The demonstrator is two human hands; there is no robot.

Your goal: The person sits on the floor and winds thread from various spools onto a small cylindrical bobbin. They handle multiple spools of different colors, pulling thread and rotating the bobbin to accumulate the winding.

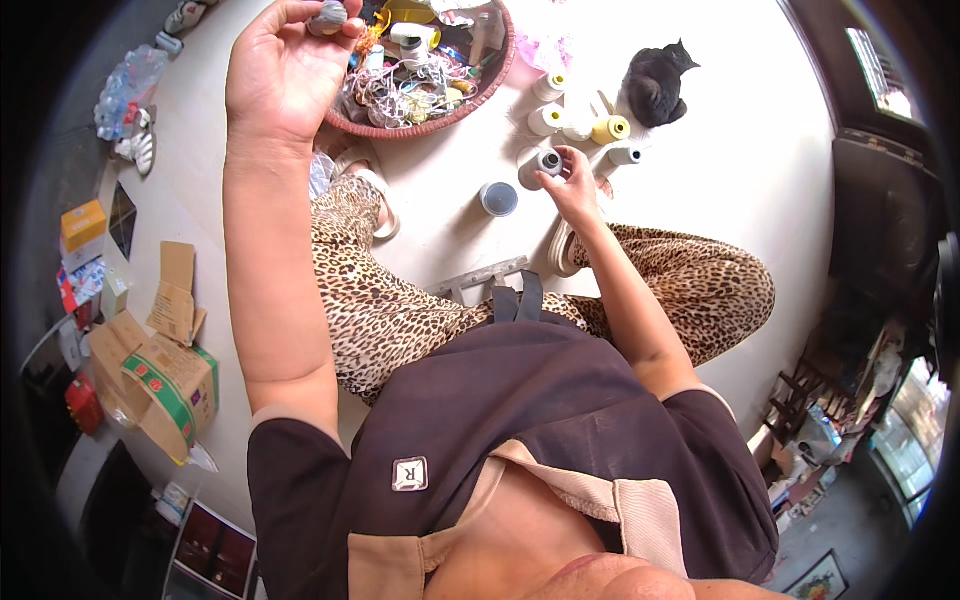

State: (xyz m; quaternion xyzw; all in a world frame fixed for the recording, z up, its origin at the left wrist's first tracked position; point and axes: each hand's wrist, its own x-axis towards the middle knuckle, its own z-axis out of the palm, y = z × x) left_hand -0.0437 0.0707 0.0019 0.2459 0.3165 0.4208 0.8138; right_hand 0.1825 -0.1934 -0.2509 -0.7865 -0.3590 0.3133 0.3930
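Raised at the top left, my left hand (289,82) holds a small grey bundle (328,19), apparently wound thread, in its fingers. My right hand (574,187) grips a grey thread cone (531,174) by its upper end, over the pale floor. To the left of that cone stands a cylinder with a dark blue-grey round top (499,199); what it is I cannot tell. Beyond my right hand are several cones, among them a white thread cone (546,120), a yellow thread cone (611,130) and a grey-white thread cone (624,155) lying on its side.
A reddish basket (450,124) holds tangled white cord, spools and cloth. A black cat (655,86) lies beyond the cones. Pink plastic (544,51) lies beside the basket. Part of a wooden stool (480,276) shows between my legs. An open cardboard box (169,382) sits left.
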